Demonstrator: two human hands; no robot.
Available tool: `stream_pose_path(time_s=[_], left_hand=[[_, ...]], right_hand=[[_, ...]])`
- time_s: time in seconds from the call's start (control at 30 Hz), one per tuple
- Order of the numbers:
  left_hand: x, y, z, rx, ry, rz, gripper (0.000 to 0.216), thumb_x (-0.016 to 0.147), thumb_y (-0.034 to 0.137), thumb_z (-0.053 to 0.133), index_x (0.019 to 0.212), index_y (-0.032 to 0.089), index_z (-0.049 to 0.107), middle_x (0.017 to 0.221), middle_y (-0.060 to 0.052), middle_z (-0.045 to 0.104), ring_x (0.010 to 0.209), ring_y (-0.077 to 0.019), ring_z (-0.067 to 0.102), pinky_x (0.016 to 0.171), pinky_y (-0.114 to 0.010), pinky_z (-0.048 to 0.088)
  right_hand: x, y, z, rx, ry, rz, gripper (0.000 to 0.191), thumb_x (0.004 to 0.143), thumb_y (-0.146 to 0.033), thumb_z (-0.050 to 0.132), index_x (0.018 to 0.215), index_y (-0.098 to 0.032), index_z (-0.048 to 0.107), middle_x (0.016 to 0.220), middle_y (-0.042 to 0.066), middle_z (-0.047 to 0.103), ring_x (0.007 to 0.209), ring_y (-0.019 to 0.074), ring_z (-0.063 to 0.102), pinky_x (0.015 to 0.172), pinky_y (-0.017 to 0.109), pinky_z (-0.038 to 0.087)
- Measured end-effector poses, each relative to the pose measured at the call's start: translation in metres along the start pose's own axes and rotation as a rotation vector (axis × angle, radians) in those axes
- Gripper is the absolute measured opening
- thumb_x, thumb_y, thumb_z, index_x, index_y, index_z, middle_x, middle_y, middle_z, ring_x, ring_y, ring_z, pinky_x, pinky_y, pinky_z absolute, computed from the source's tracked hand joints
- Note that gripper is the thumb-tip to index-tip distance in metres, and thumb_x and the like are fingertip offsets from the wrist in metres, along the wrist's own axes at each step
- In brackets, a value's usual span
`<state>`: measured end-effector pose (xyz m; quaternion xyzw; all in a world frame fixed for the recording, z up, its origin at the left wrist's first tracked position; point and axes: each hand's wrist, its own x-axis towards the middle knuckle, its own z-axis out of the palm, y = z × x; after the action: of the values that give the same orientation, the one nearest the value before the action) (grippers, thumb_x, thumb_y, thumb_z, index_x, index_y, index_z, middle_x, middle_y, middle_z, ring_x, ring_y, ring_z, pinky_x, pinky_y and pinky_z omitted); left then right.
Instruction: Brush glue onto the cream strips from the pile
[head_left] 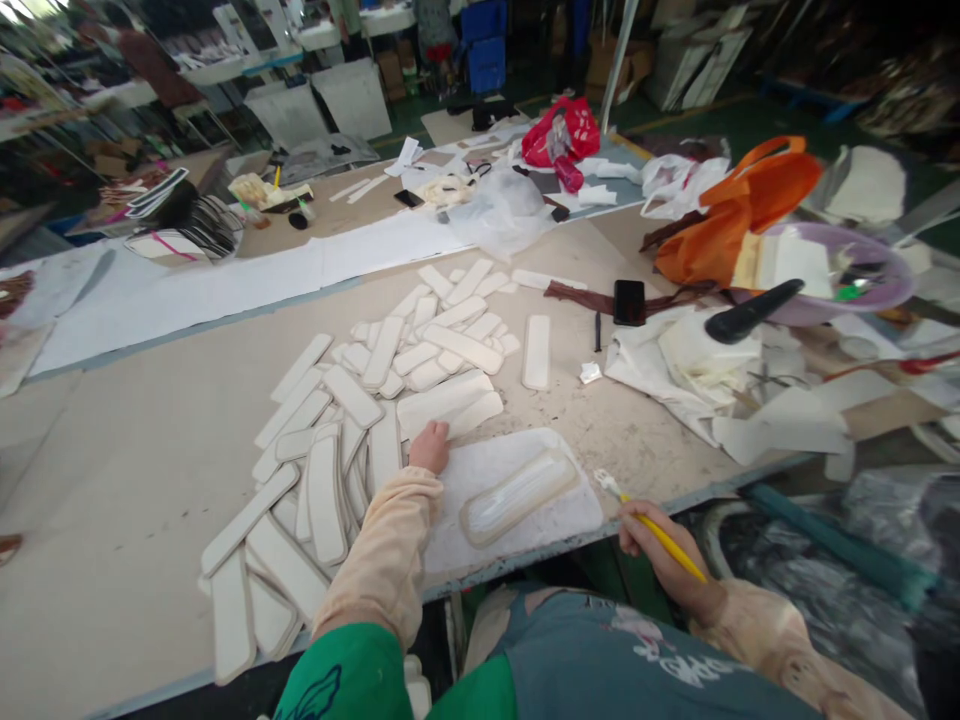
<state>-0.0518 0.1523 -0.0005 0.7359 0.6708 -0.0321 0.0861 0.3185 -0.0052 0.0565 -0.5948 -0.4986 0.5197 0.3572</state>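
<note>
My left hand [430,447] rests with curled fingers on the edge of a white sheet [570,510] and touches a cream strip [448,403] beside it. On that sheet lies one long oval piece [519,496], shiny with glue. My right hand [651,548] is closed around a yellow-handled brush [660,535], its white bristles pointing at the sheet's right corner near the table's front edge. A heap of several cream oblong strips [352,440] spreads across the table to the left and behind my left hand.
A single strip [536,351] lies apart at the right. Beyond it are a black phone [628,301], white cloths [690,370], a black handle [752,311], an orange bag [750,205], a lilac basin [885,290] and a red bag [562,130]. White paper [225,290] covers the far table.
</note>
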Motion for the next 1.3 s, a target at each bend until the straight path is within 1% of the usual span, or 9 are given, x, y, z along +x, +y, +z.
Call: stream_pose_path(time_s=[0.17, 0.27, 0.37, 0.47, 0.57, 0.8, 0.93, 1.13, 1.3], left_hand=[[-0.027, 0.022, -0.039, -0.268, -0.063, 0.125, 0.028, 0.079, 0.026, 0.055, 0.107, 0.022, 0.057, 0.105, -0.006, 0.059, 0.097, -0.0209, 0.057, 0.086, -0.033, 0.043], [-0.069, 0.052, -0.057, -0.502, -0.199, 0.25, 0.025, 0.077, 0.031, 0.058, 0.1, 0.022, 0.061, 0.092, -0.002, 0.065, 0.089, -0.0192, 0.059, 0.082, -0.03, 0.045], [-0.116, 0.089, -0.056, -0.767, -0.381, 0.284, 0.025, 0.075, 0.033, 0.06, 0.097, 0.022, 0.063, 0.086, 0.001, 0.066, 0.081, -0.0162, 0.06, 0.074, -0.025, 0.045], [-0.152, 0.118, -0.042, -0.935, -0.449, 0.22, 0.027, 0.071, 0.034, 0.065, 0.094, 0.02, 0.066, 0.084, 0.001, 0.067, 0.078, -0.0159, 0.059, 0.07, -0.024, 0.044], [-0.174, 0.13, -0.024, -1.023, -0.461, 0.064, 0.032, 0.068, 0.037, 0.068, 0.095, 0.02, 0.066, 0.083, 0.0, 0.067, 0.077, -0.0164, 0.059, 0.069, -0.024, 0.044], [-0.198, 0.092, 0.014, -1.301, -0.524, -0.327, 0.036, 0.058, 0.043, 0.074, 0.076, 0.014, 0.064, 0.067, -0.001, 0.064, 0.062, -0.0148, 0.058, 0.059, -0.026, 0.046], [-0.187, 0.07, 0.022, -1.301, -0.304, -0.621, 0.033, 0.066, 0.043, 0.067, 0.08, 0.014, 0.062, 0.069, -0.002, 0.067, 0.057, -0.0124, 0.059, 0.057, -0.025, 0.05], [-0.157, 0.06, 0.036, -1.032, -0.16, -0.728, 0.016, 0.069, 0.032, 0.065, 0.073, 0.017, 0.06, 0.059, 0.001, 0.063, 0.057, -0.0128, 0.06, 0.057, -0.025, 0.046], [-0.151, 0.06, 0.048, -0.843, -0.087, -0.742, 0.02, 0.068, 0.031, 0.067, 0.082, 0.018, 0.06, 0.069, 0.0, 0.066, 0.07, -0.0157, 0.062, 0.068, -0.029, 0.045]], right_hand=[[0.015, -0.007, -0.003, 0.046, 0.096, -0.105, 0.02, 0.082, -0.039, 0.058, 0.095, -0.026, 0.051, 0.091, 0.006, 0.064, 0.08, 0.0213, 0.061, 0.079, 0.039, 0.05], [0.029, -0.011, 0.002, 0.15, 0.063, -0.134, 0.028, 0.08, -0.036, 0.062, 0.1, -0.027, 0.046, 0.117, 0.008, 0.058, 0.104, 0.0238, 0.058, 0.092, 0.043, 0.046], [0.038, -0.011, 0.009, 0.219, -0.005, -0.107, 0.032, 0.078, -0.036, 0.064, 0.099, -0.027, 0.042, 0.127, 0.008, 0.051, 0.114, 0.0238, 0.052, 0.094, 0.042, 0.044], [0.036, -0.006, 0.013, 0.202, -0.095, -0.05, 0.031, 0.077, -0.039, 0.065, 0.094, -0.026, 0.043, 0.116, 0.006, 0.057, 0.101, 0.0216, 0.058, 0.084, 0.037, 0.048], [0.03, 0.002, 0.013, 0.061, -0.087, -0.017, 0.031, 0.073, -0.044, 0.066, 0.084, -0.025, 0.044, 0.082, 0.0, 0.058, 0.07, 0.0166, 0.055, 0.061, 0.028, 0.046], [0.048, 0.022, 0.013, -0.239, -0.01, -0.158, 0.033, 0.074, -0.051, 0.062, 0.082, -0.024, 0.044, 0.066, -0.004, 0.041, 0.057, 0.0139, 0.041, 0.055, 0.027, 0.036], [0.074, 0.023, 0.026, -0.337, -0.018, -0.227, 0.033, 0.076, -0.053, 0.059, 0.083, -0.024, 0.045, 0.063, -0.004, 0.042, 0.057, 0.0143, 0.042, 0.056, 0.027, 0.037], [0.105, 0.03, 0.046, -0.502, -0.003, -0.293, 0.031, 0.078, -0.052, 0.057, 0.085, -0.023, 0.047, 0.063, -0.002, 0.048, 0.055, 0.0157, 0.046, 0.057, 0.029, 0.038], [0.116, 0.042, 0.052, -0.601, -0.006, -0.282, 0.03, 0.077, -0.051, 0.059, 0.088, -0.024, 0.049, 0.07, 0.001, 0.057, 0.06, 0.0189, 0.054, 0.06, 0.03, 0.04]])
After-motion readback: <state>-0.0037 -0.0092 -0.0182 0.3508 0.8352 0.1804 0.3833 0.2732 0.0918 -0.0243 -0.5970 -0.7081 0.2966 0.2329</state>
